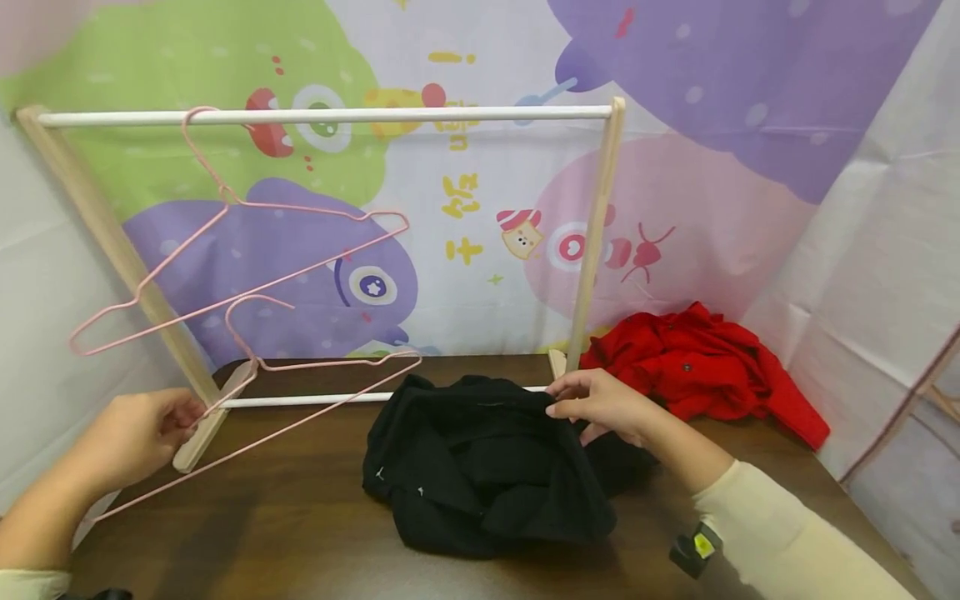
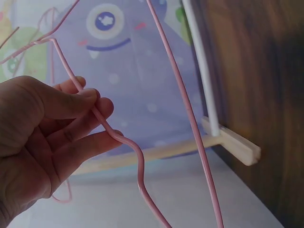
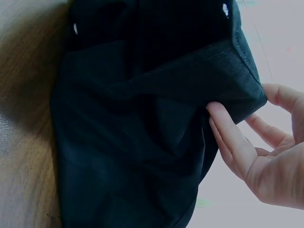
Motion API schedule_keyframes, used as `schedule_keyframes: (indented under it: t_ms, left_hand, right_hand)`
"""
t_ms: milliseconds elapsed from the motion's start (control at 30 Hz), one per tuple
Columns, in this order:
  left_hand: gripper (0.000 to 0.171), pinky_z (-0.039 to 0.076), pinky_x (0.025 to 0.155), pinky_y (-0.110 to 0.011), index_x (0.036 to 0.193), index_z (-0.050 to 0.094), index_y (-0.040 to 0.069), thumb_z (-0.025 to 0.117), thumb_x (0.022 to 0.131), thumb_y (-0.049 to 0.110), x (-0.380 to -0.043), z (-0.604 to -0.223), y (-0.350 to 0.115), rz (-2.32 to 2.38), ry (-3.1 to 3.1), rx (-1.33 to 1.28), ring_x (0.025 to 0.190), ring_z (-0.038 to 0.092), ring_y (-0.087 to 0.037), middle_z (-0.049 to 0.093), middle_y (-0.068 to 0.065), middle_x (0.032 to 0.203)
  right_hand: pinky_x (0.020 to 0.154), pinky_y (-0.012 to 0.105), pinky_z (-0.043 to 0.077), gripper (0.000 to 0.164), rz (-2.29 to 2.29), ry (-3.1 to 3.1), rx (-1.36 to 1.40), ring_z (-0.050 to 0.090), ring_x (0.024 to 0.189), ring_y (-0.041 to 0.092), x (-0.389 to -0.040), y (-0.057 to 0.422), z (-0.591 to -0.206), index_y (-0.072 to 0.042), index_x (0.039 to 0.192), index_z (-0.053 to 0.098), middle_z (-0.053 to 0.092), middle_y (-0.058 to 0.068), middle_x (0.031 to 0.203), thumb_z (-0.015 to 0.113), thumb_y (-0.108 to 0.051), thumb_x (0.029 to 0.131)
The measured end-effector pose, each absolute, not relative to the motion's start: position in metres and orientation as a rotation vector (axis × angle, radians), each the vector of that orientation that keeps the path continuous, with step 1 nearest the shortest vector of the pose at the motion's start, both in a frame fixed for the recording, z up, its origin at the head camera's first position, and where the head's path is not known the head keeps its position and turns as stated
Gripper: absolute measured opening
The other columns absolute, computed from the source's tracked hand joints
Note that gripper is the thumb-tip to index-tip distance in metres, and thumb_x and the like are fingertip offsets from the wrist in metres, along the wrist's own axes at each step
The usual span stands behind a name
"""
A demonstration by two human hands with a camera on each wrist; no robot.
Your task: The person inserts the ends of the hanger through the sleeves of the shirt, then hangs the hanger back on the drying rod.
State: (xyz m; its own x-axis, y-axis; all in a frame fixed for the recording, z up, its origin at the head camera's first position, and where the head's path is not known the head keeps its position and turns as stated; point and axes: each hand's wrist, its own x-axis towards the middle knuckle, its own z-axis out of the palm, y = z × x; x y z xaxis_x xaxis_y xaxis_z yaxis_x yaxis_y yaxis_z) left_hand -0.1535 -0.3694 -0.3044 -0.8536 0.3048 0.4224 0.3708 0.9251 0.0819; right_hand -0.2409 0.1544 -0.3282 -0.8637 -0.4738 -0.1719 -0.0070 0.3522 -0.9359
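My left hand (image 1: 146,433) holds a pink wire hanger (image 1: 315,365) by one shoulder, tilted in front of the rack. In the left wrist view, the thumb and fingers pinch the hanger's wire (image 2: 101,117) just above its bend. A black garment (image 1: 450,517) with small white marks lies bunched on the table, its opening facing up. At that opening's right edge is my right hand (image 1: 607,408). Seen from the right wrist, its thumb and fingers pinch a folded corner of the black cloth (image 3: 190,76), lifting that edge.
Another pink hanger (image 1: 315,271) hangs from the white top bar (image 1: 450,114) of a wooden rack. A red garment (image 1: 690,367) lies crumpled at the back right of the brown table (image 1: 300,533). A patterned cloth backdrop (image 1: 480,300) closes off the back.
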Motion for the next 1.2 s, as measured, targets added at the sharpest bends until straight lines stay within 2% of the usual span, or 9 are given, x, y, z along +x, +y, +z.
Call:
schedule_keyframes:
  t_ms: [167,333,633,933,1200]
  left_hand:
    - [0.03,0.039,0.048,-0.023,0.076,0.06,0.016,0.066,0.057,-0.006,-0.154,-0.292,-0.359,-0.205,-2.616,-0.527,0.055,0.043,0.005,0.05,0.016,0.061]
    - [0.027,0.04,0.049,-0.024,0.076,0.06,0.017,0.067,0.061,-0.003,-0.154,-0.278,-0.348,-0.181,-2.59,-0.548,0.056,0.044,0.003,0.05,0.016,0.061]
    - [0.026,0.044,0.051,-0.026,0.079,0.062,0.015,0.069,0.061,-0.003,-0.157,-0.259,-0.331,-0.168,-2.538,-0.631,0.061,0.052,-0.002,0.057,0.011,0.066]
    - [0.035,0.043,0.053,-0.025,0.076,0.058,0.021,0.07,0.058,-0.005,-0.154,-0.245,-0.304,-0.178,-2.473,-0.756,0.061,0.05,0.001,0.054,0.017,0.066]
    - [0.038,0.039,0.052,-0.02,0.079,0.058,0.021,0.069,0.057,-0.007,-0.149,-0.237,-0.287,-0.187,-2.426,-0.811,0.061,0.048,0.0,0.053,0.016,0.068]
  right_hand:
    - [0.059,0.043,0.051,0.036,-1.536,2.211,-0.392,0.049,0.082,0.028,-0.243,0.153,-0.33,-0.003,0.11,0.056,0.057,0.014,0.098,0.065,-0.017,0.078]
    - [0.058,0.043,0.051,0.036,-1.538,2.234,-0.379,0.049,0.081,0.028,-0.245,0.153,-0.327,-0.003,0.11,0.057,0.059,0.014,0.098,0.065,-0.017,0.078]
    - [0.059,0.043,0.051,0.037,-1.511,2.255,-0.384,0.049,0.083,0.03,-0.247,0.154,-0.319,-0.002,0.112,0.056,0.058,0.019,0.103,0.064,-0.017,0.079]
    - [0.059,0.042,0.051,0.036,-1.478,2.309,-0.379,0.049,0.083,0.03,-0.249,0.155,-0.309,-0.003,0.112,0.056,0.057,0.015,0.102,0.065,-0.017,0.079]
    - [0.058,0.042,0.051,0.038,-1.45,2.385,-0.402,0.049,0.08,0.03,-0.252,0.16,-0.295,0.0,0.114,0.054,0.056,0.019,0.106,0.063,-0.015,0.08]
